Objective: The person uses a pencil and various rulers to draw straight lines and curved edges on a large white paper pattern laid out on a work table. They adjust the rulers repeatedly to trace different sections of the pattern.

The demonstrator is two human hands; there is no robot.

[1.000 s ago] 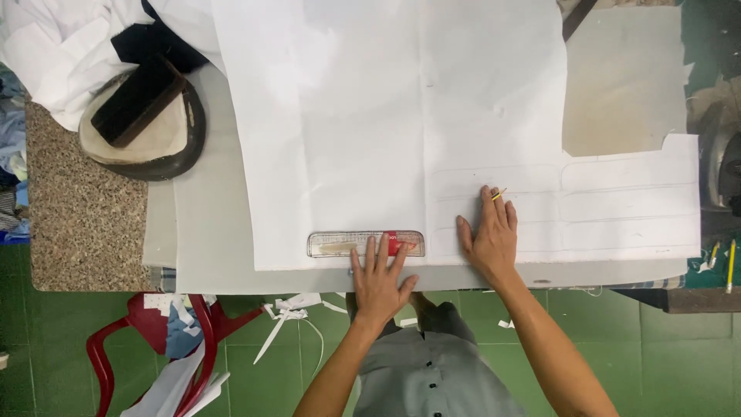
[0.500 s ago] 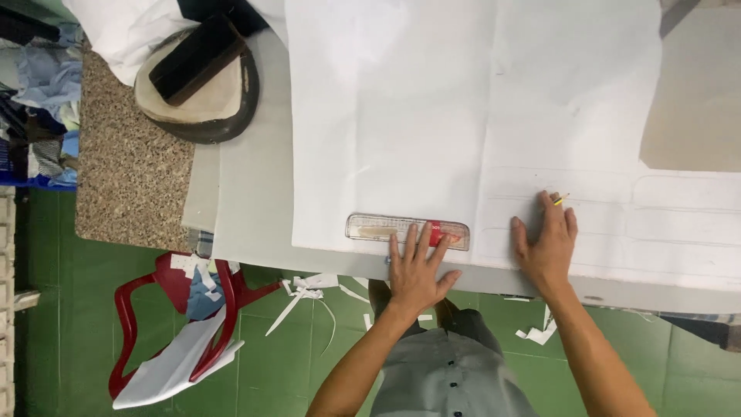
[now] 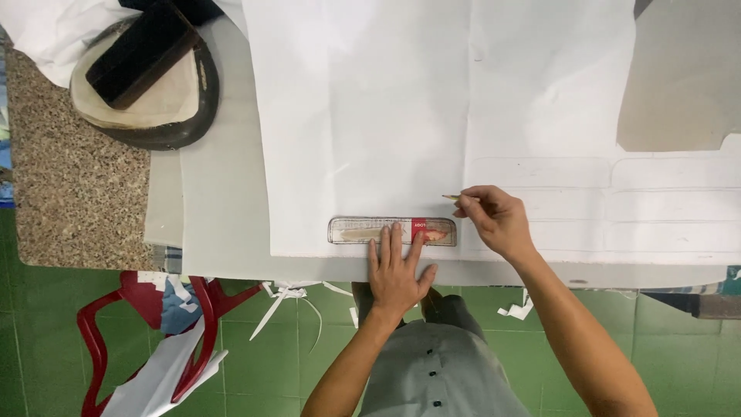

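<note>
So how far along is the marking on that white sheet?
Done: faint outlines already sit on the right side of the white sheet. In hand: the left hand presses the clear ruler flat near the sheet's near edge, and the right hand holds a thin marker just above it. Left: the sheet's left side looks unmarked.

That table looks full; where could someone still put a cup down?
Bare room: the speckled stone top left of the white sheet, below the dark oval dish. It is crowded around the ruler, under the left hand and right hand.
</note>
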